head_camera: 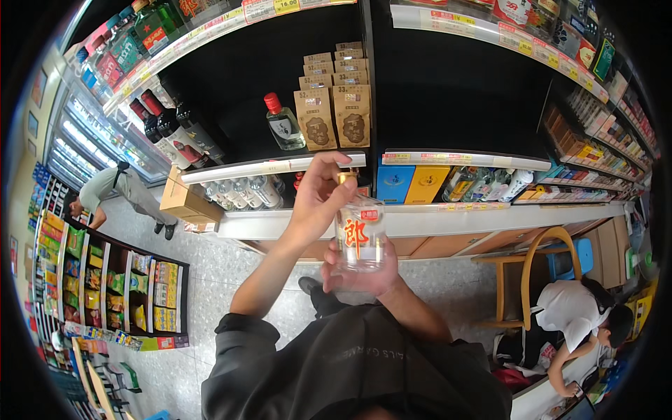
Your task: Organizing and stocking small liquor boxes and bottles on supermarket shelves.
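Note:
Between my hands is a small clear glass liquor bottle with red characters on its front and a gold cap. The bottle stands nearly upright, with its cap toward the shelf. My left hand pinches the neck and cap from the upper left, thumb and fingers around it. Below, my right hand cups the base, its fingers partly seen through and behind the glass. Just past my left hand, a red-capped bottle stands on the shelf beside rows of brown paper-boxed bottles.
Dark wine bottles stand at the shelf's left, above a cardboard box. Blue and yellow boxes sit lower right. A wooden chair and a seated person are at right. Another person bends near a snack rack at left.

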The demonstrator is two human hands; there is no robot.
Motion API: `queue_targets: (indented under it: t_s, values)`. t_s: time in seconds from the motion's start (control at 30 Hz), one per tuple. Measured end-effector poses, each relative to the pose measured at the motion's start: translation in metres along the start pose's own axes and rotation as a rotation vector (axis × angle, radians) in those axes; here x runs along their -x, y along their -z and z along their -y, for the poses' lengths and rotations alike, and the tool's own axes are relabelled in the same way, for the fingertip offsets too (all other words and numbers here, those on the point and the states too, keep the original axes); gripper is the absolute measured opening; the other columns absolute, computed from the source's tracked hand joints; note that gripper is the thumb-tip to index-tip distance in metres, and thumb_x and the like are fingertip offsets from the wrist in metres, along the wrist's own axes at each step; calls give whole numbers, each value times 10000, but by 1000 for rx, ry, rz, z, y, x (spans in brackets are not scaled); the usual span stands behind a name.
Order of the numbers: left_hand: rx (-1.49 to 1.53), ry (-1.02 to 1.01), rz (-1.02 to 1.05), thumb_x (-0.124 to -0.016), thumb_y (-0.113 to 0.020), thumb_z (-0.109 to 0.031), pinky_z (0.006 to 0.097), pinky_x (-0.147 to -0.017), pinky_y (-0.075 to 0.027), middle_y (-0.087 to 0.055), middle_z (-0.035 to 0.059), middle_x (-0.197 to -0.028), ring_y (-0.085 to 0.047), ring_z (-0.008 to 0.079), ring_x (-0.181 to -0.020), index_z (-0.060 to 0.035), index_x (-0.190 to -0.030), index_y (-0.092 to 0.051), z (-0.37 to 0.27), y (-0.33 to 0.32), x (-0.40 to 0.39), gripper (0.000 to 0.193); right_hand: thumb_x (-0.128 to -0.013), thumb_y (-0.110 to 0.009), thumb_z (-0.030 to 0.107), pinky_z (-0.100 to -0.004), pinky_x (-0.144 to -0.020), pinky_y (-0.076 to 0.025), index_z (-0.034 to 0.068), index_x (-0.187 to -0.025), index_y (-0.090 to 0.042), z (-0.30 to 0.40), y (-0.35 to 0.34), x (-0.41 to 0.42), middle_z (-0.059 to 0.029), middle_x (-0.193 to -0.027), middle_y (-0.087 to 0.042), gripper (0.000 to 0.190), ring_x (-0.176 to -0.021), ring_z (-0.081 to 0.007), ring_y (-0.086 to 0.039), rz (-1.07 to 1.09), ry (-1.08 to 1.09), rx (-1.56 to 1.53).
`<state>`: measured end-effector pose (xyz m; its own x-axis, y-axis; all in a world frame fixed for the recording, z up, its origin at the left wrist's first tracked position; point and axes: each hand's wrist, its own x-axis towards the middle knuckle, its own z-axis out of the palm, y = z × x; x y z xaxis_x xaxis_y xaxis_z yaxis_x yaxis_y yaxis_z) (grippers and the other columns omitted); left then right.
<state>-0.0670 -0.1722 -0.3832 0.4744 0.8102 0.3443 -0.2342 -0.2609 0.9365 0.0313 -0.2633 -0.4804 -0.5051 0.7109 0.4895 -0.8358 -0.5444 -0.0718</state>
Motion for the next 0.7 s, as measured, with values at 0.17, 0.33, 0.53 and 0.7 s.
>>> queue_targets:
  t_s: [0.17,0.33,0.53,0.7]
  values:
    - [706,95,289,-898,-672,-295,391,-886,-527,-557,81,-953,-625,256,-1015,-74,-1338,-375,20,-8,17,575,-896,-551,506,-526,-928,-461,15,-1471,-212,-15,11,11,-237,-1409,-370,828,-1179,-392,-490,359,75,-241]
    - [840,73,320,-915,-622,-341,506,-931,-524,-554,116,-994,-598,318,-1092,-96,-1347,-382,54,9,19,550,-925,-526,504,-484,-929,-471,58,-1500,-178,-6,-17,16,-258,-1502,-266,806,-1209,-364,-482,10,-5,180]
    - [936,154,388,-920,-630,-301,514,-927,-528,-556,110,-978,-608,300,-1066,-98,-1268,-440,54,12,19,446,-962,-379,564,-478,-939,-469,95,-1526,-110,-11,-13,16,-233,-1550,-149,781,-1239,-370,-450,-45,9,188]
    - [895,130,372,-922,-625,-299,507,-922,-532,-571,122,-1000,-614,297,-1056,-97,-1264,-441,56,14,18,437,-972,-330,577,-479,-930,-471,93,-1525,-123,-9,-15,16,-220,-1543,-192,762,-1231,-370,-454,-71,22,228]
